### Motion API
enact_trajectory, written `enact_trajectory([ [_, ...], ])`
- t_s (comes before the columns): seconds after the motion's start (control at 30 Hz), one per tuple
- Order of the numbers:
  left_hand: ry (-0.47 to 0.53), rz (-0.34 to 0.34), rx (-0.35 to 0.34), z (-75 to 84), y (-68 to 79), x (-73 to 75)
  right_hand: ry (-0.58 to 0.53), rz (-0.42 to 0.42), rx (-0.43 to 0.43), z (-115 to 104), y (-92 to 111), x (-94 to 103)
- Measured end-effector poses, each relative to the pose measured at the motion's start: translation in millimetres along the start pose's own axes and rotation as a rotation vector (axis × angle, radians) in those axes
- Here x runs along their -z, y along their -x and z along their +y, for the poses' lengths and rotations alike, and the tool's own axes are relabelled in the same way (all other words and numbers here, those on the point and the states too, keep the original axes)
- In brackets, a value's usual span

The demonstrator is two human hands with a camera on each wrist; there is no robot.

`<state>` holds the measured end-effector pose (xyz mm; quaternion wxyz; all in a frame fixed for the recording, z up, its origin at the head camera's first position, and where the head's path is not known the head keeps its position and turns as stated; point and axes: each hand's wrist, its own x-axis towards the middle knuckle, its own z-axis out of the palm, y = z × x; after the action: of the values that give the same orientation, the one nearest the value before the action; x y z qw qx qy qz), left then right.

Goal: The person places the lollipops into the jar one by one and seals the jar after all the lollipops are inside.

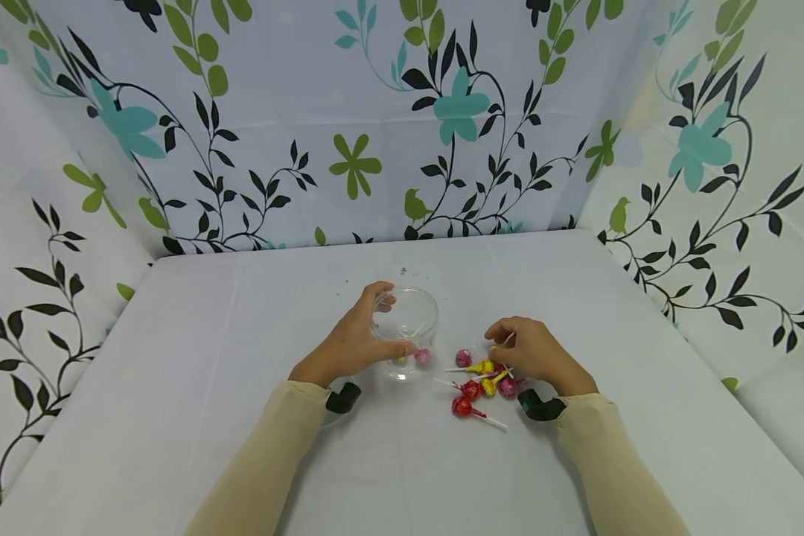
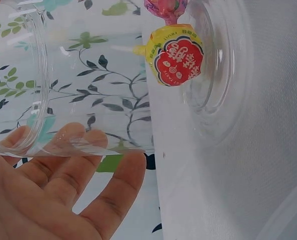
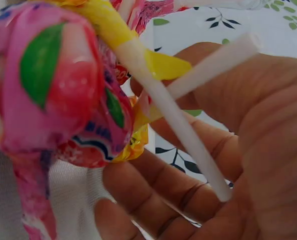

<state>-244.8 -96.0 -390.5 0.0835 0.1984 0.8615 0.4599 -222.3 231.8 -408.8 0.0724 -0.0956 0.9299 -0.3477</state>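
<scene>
My left hand (image 1: 355, 339) holds a clear jar (image 1: 412, 316) around its side, thumb in front and fingers behind. Inside, near the base, lie a pink-wrapped lollipop (image 1: 423, 356) and a yellow-and-red one (image 2: 177, 56). To the right, my right hand (image 1: 539, 353) is at the far side of a small heap of lollipops, thumb and fingers bent around a yellow-wrapped lollipop (image 3: 137, 142). Its white stick points back toward the palm. A large pink lollipop (image 3: 48, 75) with a green leaf print sits close to the right wrist camera and partly hides the fingertips.
A red lollipop (image 1: 462, 406) lies at the heap's near edge, and a dark pink one (image 1: 464, 358) at its left. White cloth covers the table (image 1: 241, 447). Leaf-patterned curtains (image 1: 348, 97) stand along the back and sides. Each wrist wears a black strap (image 1: 541, 406).
</scene>
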Motion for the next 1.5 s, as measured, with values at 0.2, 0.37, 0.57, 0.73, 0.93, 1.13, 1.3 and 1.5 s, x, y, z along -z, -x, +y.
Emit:
enact_trajectory([
  [0.2, 0.004, 0.003, 0.003, 0.2, 0.5, -0.9, 0.031, -0.047, -0.034, -1, 0, 1.1],
  [0.37, 0.001, 0.008, 0.004, -0.5, 0.3, -1.3, 0.033, -0.055, -0.041, -2, 0, 1.4],
  [0.57, 0.004, 0.005, -0.001, -0.5, 0.5, -1.2, 0.039, -0.034, -0.047, 1, -1, 0.4],
  [0.73, -0.001, 0.008, -0.001, 0.4, 1.1, -1.2, 0.011, 0.019, -0.040, -1, 0, 2.1],
  [0.93, -0.003, 0.008, 0.008, 1.1, 1.2, -0.4, 0.021, 0.085, 0.003, -8, -1, 5.8],
  [1.13, 0.004, 0.005, 0.004, 0.3, 0.6, -0.8, 0.002, 0.146, 0.055, -17, -3, 12.3],
  [1.3, 0.008, 0.006, 0.002, -0.8, 0.4, -1.1, -0.020, 0.187, 0.079, -30, -3, 19.0],
  [1.5, 0.011, 0.003, -0.008, -1.6, 0.3, 0.0, -0.046, 0.233, 0.109, -46, -4, 23.5],
])
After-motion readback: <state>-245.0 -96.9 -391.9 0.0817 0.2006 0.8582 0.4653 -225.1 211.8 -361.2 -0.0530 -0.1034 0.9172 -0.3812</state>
